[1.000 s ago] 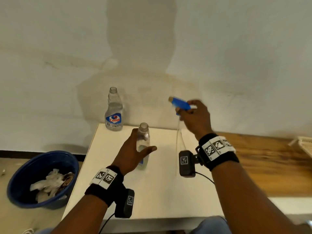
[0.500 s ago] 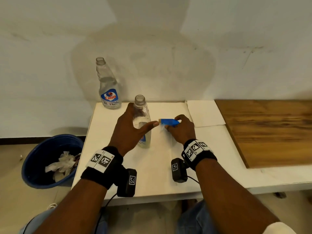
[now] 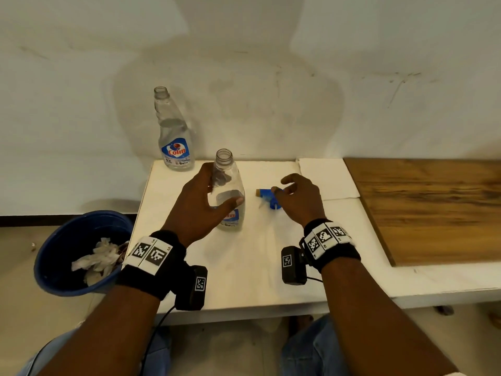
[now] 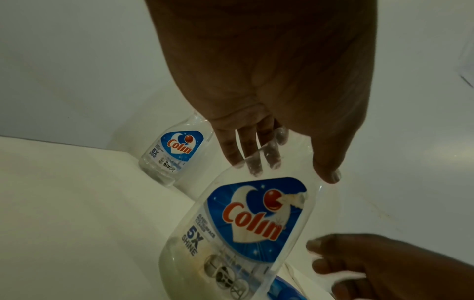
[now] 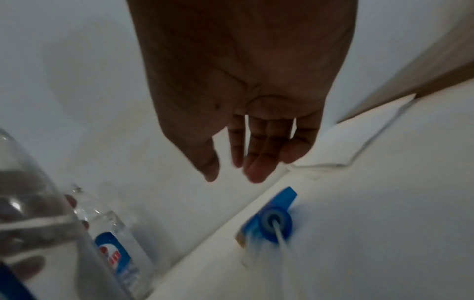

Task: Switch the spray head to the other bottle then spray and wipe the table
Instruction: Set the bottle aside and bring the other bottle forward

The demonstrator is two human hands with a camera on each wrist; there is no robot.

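Head view — left hand (image 3: 202,206) grips near bottle (image 3: 230,194); right hand (image 3: 299,198) loose-fingered, empty.

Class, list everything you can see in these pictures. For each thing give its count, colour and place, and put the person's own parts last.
Spray bottles: 2, clear with blue labels, both without caps; near bottle in the middle of the table, far bottle at the back left corner.
Spray head: 1, blue with a white tube, lying on the table right of the near bottle.
Table: 1, white.
Paper sheet: 1, white, back of the table.
Wooden board: 1, brown, right of the table.
Tub: 1, blue, on the floor at left, crumpled white paper inside.
Left hand: holds the near bottle.
Right hand: above the spray head, fingers loose, holding nothing.
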